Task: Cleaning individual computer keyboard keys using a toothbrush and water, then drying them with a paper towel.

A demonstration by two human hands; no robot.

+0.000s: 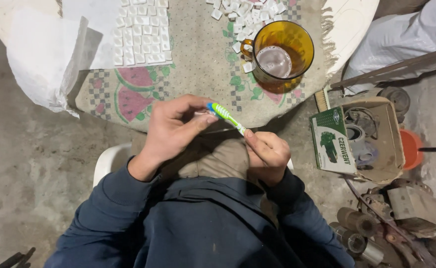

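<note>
While the right hand (266, 154) grips a toothbrush (226, 117), its head meets the left.
Left hand (174, 128) pinches a small piece (too small to tell) near the mug (281, 51).

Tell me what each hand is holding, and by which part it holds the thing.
The right hand grips a green and white plastic toothbrush by its handle end. The left hand pinches something small at the brush head; what it is cannot be told.

One toothbrush (226, 117); one amber mug (280, 49); one open cardboard box (364, 139); small white tiles (141, 34), too many to count.
</note>
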